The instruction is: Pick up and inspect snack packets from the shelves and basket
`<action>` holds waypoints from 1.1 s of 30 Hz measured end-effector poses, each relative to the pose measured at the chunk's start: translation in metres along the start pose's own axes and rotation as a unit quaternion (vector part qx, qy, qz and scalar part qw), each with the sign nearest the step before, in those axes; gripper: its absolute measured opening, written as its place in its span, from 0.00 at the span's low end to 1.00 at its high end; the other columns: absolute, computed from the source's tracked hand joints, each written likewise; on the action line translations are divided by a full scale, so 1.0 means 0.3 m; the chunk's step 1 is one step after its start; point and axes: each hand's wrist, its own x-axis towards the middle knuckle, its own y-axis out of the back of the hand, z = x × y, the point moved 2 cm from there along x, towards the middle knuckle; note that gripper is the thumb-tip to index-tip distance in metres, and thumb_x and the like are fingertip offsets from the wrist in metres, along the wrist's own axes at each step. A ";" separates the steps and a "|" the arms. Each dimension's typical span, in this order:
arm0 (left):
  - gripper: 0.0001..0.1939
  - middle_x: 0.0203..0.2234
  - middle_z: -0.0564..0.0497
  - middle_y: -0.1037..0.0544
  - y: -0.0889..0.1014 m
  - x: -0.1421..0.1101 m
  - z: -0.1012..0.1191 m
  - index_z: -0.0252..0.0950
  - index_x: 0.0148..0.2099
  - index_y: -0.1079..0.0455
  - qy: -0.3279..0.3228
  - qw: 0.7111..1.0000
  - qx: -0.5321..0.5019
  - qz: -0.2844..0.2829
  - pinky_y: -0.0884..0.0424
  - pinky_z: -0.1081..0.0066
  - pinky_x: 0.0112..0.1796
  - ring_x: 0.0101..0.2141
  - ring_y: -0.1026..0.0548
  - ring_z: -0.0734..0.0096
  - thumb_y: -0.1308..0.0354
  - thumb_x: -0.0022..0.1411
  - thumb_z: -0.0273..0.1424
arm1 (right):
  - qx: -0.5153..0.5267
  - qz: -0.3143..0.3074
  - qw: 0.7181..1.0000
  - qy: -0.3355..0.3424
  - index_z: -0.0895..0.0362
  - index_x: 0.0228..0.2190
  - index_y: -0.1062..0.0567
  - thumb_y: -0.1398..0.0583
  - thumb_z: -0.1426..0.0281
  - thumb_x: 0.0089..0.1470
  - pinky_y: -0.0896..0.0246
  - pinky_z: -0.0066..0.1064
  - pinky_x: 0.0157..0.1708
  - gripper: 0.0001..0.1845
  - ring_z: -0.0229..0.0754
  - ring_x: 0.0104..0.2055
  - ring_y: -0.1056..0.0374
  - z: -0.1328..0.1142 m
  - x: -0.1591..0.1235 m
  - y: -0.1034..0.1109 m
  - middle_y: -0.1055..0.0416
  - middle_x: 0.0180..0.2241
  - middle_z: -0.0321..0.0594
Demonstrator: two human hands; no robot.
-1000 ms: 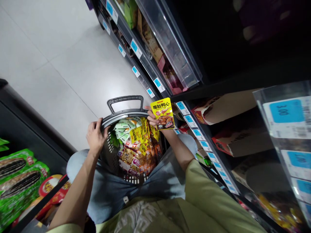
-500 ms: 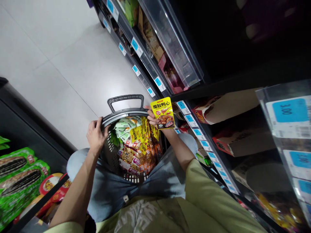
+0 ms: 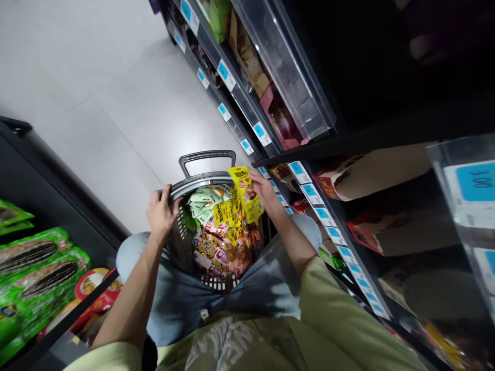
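A dark grey plastic shopping basket (image 3: 185, 242) stands between my knees, its looped handle (image 3: 209, 153) lying outward past the far rim. My left hand (image 3: 161, 212) is closed around the basket's left rim. In my right hand (image 3: 265, 190) is a yellow snack packet (image 3: 246, 196), tilted over the basket's right rim and partly hidden by the fingers. Inside the basket lie pale green packets (image 3: 207, 201), more yellow packets (image 3: 226, 211), and brown and orange snack packs (image 3: 216, 250) below them.
Shelves with blue price tags (image 3: 325, 216) run along my right, holding opened cartons (image 3: 371, 175). To the left, a dark shelf carries green snack bags (image 3: 42, 268) and red round-labelled packs (image 3: 91, 283). Grey tiled floor (image 3: 96, 62) stretches ahead.
The yellow packet has gone from facing up beside the rim to tilted over the basket, with my right hand now on its right side. My left hand keeps its hold on the rim.
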 end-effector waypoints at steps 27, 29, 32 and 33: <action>0.28 0.44 0.42 0.30 -0.007 -0.017 -0.011 0.38 0.64 0.40 -0.012 1.000 -0.007 -0.001 0.34 0.65 0.42 0.46 0.32 0.57 0.49 0.66 0.43 | 0.018 -0.062 0.998 0.006 0.53 0.46 0.29 0.34 0.68 0.49 0.23 0.29 0.24 0.21 0.44 0.41 0.27 0.024 -0.009 -0.036 0.25 0.45 0.41; 0.28 0.44 0.42 0.30 -0.009 -0.016 -0.012 0.38 0.63 0.39 -0.012 1.000 -0.002 0.000 0.34 0.65 0.42 0.46 0.32 0.57 0.49 0.65 0.44 | 0.015 -0.067 0.998 0.008 0.53 0.46 0.29 0.34 0.68 0.49 0.23 0.28 0.23 0.20 0.43 0.41 0.27 0.024 -0.008 -0.036 0.25 0.45 0.41; 0.28 0.44 0.42 0.30 -0.009 -0.015 -0.012 0.38 0.63 0.39 -0.012 1.000 0.006 0.002 0.34 0.66 0.42 0.46 0.31 0.57 0.49 0.65 0.44 | 0.013 -0.069 0.997 0.012 0.52 0.45 0.29 0.34 0.68 0.50 0.24 0.28 0.23 0.20 0.43 0.40 0.27 0.024 -0.009 -0.036 0.25 0.45 0.40; 0.28 0.44 0.42 0.30 -0.009 -0.015 -0.012 0.38 0.63 0.39 -0.012 1.000 0.008 0.002 0.33 0.66 0.41 0.46 0.31 0.57 0.49 0.65 0.44 | 0.014 -0.068 0.998 0.012 0.52 0.45 0.29 0.34 0.68 0.50 0.24 0.28 0.23 0.20 0.42 0.40 0.27 0.025 -0.009 -0.035 0.25 0.45 0.40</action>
